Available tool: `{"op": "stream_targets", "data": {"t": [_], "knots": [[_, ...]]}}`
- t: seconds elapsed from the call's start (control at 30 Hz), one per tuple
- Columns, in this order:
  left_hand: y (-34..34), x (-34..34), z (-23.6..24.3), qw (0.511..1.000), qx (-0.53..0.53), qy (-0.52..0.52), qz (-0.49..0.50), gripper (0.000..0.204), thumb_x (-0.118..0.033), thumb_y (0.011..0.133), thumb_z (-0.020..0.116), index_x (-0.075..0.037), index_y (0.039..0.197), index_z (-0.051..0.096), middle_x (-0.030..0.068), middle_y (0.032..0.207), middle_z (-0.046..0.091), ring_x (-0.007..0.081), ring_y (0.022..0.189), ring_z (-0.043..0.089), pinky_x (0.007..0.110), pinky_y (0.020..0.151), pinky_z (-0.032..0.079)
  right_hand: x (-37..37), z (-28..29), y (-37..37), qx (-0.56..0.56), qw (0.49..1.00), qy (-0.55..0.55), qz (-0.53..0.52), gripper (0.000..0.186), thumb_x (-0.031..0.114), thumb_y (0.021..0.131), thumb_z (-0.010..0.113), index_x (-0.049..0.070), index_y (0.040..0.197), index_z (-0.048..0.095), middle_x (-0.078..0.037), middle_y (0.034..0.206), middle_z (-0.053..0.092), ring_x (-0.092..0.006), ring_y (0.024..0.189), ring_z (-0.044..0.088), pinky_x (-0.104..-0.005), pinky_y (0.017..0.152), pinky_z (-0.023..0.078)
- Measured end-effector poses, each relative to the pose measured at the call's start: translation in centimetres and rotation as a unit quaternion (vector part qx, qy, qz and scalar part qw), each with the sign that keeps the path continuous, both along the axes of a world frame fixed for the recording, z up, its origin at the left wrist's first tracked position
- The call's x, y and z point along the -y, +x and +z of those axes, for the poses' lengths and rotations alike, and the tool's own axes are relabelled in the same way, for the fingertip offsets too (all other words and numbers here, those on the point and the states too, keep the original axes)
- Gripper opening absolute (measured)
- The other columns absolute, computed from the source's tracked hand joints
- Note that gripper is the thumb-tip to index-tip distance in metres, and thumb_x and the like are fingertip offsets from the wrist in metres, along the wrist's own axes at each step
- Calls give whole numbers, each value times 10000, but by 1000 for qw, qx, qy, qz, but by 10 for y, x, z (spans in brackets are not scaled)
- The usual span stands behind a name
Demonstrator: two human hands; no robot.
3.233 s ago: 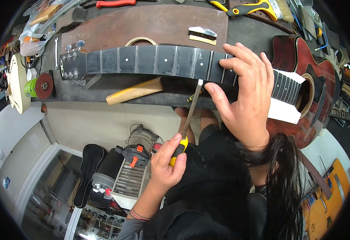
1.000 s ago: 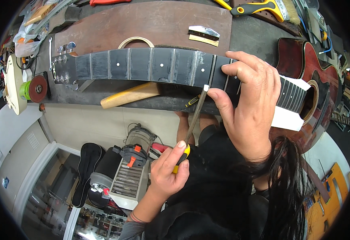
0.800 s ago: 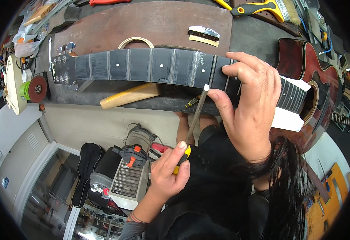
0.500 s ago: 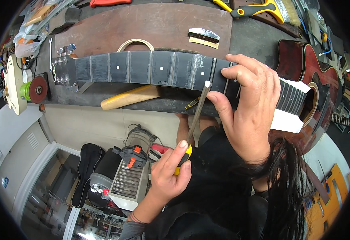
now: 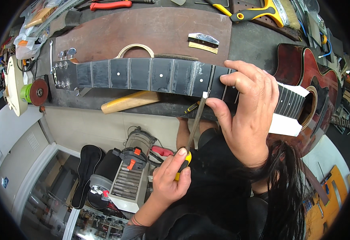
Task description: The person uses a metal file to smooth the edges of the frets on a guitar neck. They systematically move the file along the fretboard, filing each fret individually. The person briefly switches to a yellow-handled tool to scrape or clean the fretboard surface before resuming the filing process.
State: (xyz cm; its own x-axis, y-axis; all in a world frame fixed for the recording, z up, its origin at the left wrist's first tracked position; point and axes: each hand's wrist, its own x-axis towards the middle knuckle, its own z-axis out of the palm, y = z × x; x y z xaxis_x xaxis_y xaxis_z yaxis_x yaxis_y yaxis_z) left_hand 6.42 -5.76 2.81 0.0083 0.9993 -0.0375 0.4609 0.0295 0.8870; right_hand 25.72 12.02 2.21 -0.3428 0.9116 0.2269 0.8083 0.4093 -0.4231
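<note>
A guitar neck (image 5: 141,74) with a dark fretboard, pale slots and white dots lies across the bench, its headstock at the left. My left hand (image 5: 170,178) is closed round the yellow and black handle of a slim metal file (image 5: 197,120). The file's bright tip sits at the near edge of the neck, by a fret, just left of my right thumb. My right hand (image 5: 249,104) clasps the neck, its fingers over the fretboard and its thumb along the near edge. Part of the fretboard is hidden beneath this hand. White paper (image 5: 283,126) lies beside the fretboard's right end.
The dark red guitar body (image 5: 323,76) is at the right. A brown board (image 5: 171,24) behind the neck bears a metal-topped piece (image 5: 203,43). A wooden handle (image 5: 129,101) lies at the bench's near edge. A yellow-handled brush (image 5: 263,11) and red-handled pliers (image 5: 111,5) lie farther back.
The neck and my right hand sit slightly lower in the picture. The file's tip has come a little toward me, from over the fretboard's edge to its rim.
</note>
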Motion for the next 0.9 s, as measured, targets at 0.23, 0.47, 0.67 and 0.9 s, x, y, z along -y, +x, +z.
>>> {"op": "stream_targets", "data": {"t": [0.23, 0.47, 0.67, 0.9], "knots": [[3, -7, 9, 1000, -1, -17, 1, 628, 54, 941, 739, 58, 1551, 591, 231, 1053, 748, 310, 742, 708, 383, 656, 587, 0, 2, -1, -9, 1000, -10, -1, 510, 314, 903, 893, 119, 1289, 622, -100, 1412, 709, -355, 1294, 635, -574, 1205, 380], [5, -12, 16, 1000, -9, -20, 0, 626, 46, 951, 744, 61, 1556, 584, 255, 1137, 761, 334, 825, 756, 389, 720, 622, 0, 2, -1, -11, 1000, -18, -4, 516, 284, 881, 905, 120, 1283, 625, -99, 1415, 706, -353, 1304, 630, -577, 1207, 381], [5, -12, 18, 999, -6, -34, -3, 629, 48, 953, 745, 64, 1560, 580, 256, 1147, 763, 339, 854, 767, 392, 740, 629, 0, 3, -1, -11, 1000, -19, -5, 511, 286, 886, 901, 120, 1282, 625, -99, 1418, 704, -353, 1305, 631, -577, 1207, 382], [6, -14, 21, 999, 0, -42, -5, 625, 53, 955, 743, 66, 1558, 580, 271, 1189, 762, 350, 882, 774, 397, 770, 638, 0, 3, -1, -12, 1000, -20, -5, 508, 298, 898, 894, 120, 1288, 621, -99, 1417, 703, -355, 1310, 628, -580, 1207, 382]]}}
